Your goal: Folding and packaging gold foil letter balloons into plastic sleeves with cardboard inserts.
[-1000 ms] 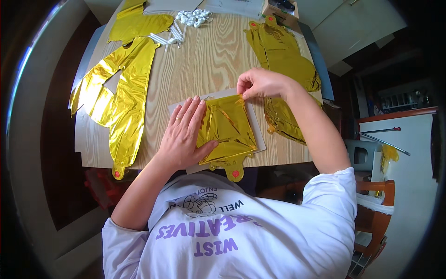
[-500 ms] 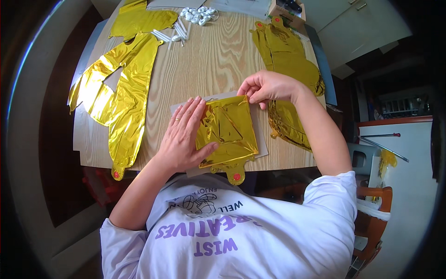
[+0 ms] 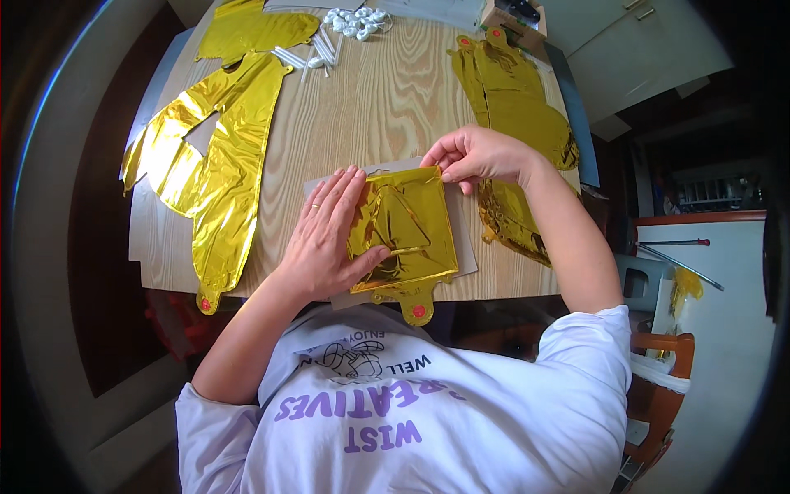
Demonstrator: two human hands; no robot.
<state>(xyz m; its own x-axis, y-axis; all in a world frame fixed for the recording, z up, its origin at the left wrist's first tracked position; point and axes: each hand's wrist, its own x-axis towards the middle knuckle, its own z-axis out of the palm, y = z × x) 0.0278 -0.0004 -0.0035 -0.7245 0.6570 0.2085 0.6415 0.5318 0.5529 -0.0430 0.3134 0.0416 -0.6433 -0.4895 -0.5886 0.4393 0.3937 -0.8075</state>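
A gold foil balloon [image 3: 411, 218], folded into a flat square, lies on a grey card [image 3: 462, 251] at the table's near edge. Its tab with a red dot hangs past that edge. My left hand [image 3: 329, 235] rests flat along the balloon's left side, fingers stretched out and thumb on the foil. At the far right corner my right hand [image 3: 465, 156] pinches the balloon's edge between thumb and fingertips. To the left an unfolded gold foil balloon [image 3: 234, 181] is spread on the table. More gold foil balloons [image 3: 518, 107] lie at the right, partly behind my right forearm.
Another gold foil balloon [image 3: 255, 34] lies at the far left. Near it are white tubes [image 3: 325, 48] and a pile of wrapped white bundles [image 3: 355, 23]. A box [image 3: 514, 20] stands at the far right of the wooden table [image 3: 362, 107]. A chair [image 3: 671, 387] is by my right side.
My left thumb has slid slightly up and right over the foil, and the creases in the balloon have shifted. My right hand keeps its pinch at the corner.
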